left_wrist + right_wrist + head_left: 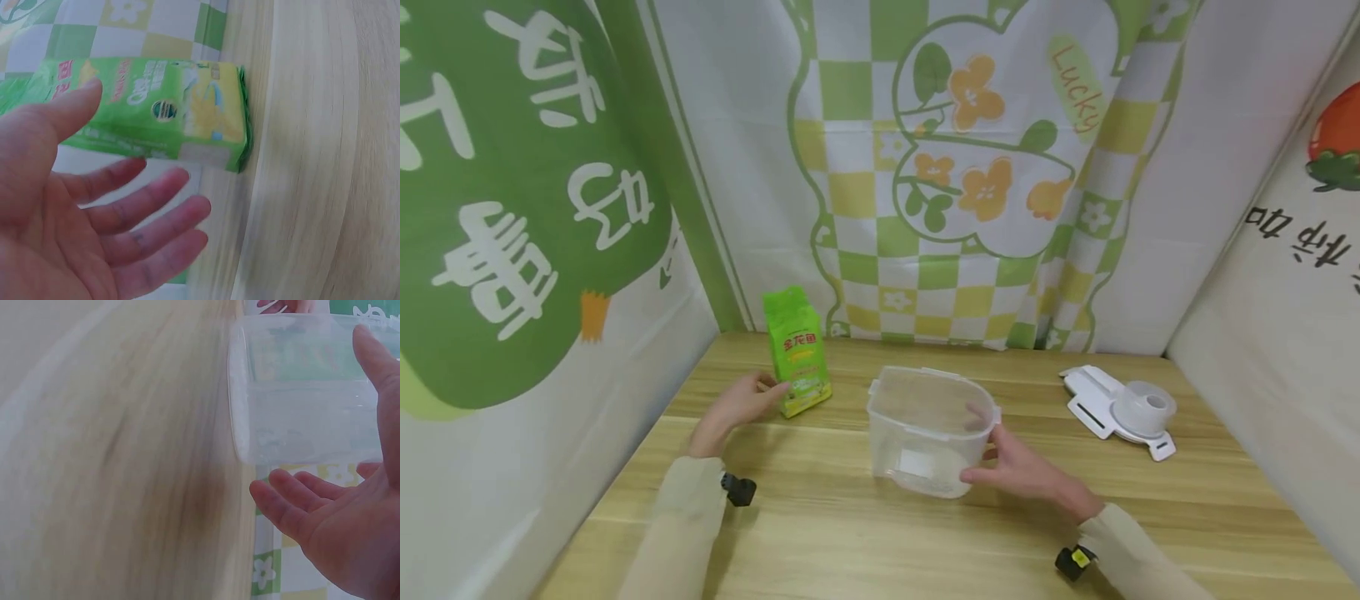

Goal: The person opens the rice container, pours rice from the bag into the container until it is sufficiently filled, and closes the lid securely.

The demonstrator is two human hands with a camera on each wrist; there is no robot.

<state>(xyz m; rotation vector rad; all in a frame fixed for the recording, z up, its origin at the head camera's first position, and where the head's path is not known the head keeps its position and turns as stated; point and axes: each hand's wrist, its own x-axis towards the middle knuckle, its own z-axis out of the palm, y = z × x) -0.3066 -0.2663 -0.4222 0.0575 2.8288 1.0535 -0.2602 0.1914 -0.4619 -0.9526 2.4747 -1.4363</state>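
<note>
A green bag (800, 354) with red and white print stands upright at the back left of the wooden table. Beside its lower left edge is my left hand (747, 402), fingers spread and thumb in front of the bag. The left wrist view shows the palm of that hand (81, 206) with nothing in it. A clear plastic container (917, 425), lidless, stands at mid-table. My right hand (1026, 467) is at its right side, thumb toward the front. In the right wrist view, the fingers (294, 494) are extended around the container (300, 412); contact is hard to tell.
A white lid-like piece (1093, 400) lies at the right of the table (820, 533), with a round translucent cup (1144, 408) on it. Printed cloth (940, 275) hangs along the back, and more cloth walls in both sides.
</note>
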